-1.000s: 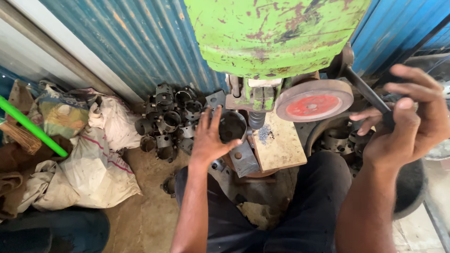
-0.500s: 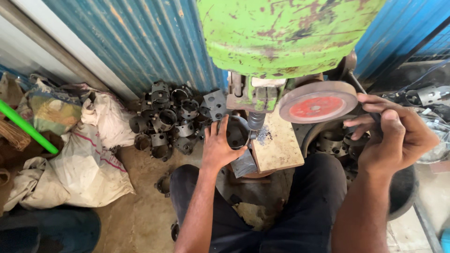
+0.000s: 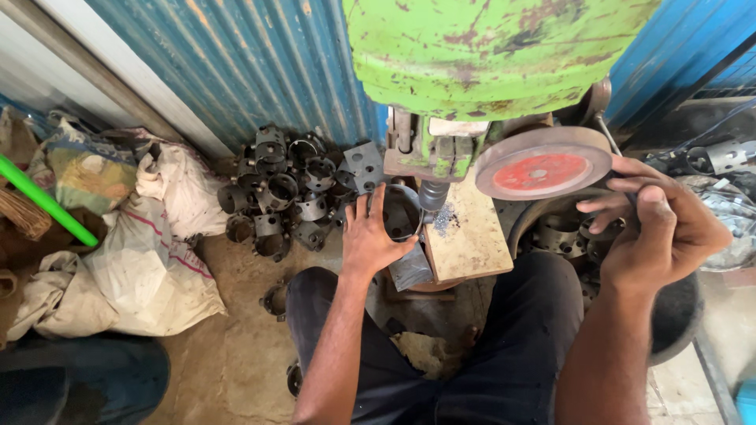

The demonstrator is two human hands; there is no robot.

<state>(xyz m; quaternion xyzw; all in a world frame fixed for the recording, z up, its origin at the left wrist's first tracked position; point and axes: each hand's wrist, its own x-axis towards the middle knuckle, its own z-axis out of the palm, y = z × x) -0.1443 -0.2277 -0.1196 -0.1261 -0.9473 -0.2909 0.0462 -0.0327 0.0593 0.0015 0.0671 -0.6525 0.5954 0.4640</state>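
One big green drill press (image 3: 488, 55) stands over one wooden block (image 3: 468, 236). Two sacks (image 3: 142, 267) lie beside one pile of metal rings (image 3: 283, 193). The left hand (image 3: 370, 236) grips one ring (image 3: 402, 212) under the bit. The right hand (image 3: 657, 228) is closed round the lever (image 3: 606, 130).

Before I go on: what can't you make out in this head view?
- Drill tip: hidden behind the metal ring held by the left hand.
- Lever: wrapped by the right hand, so the grip is unseen.
- Green machine: top cut off by the frame edge.
- Pile of rings: too small to count.
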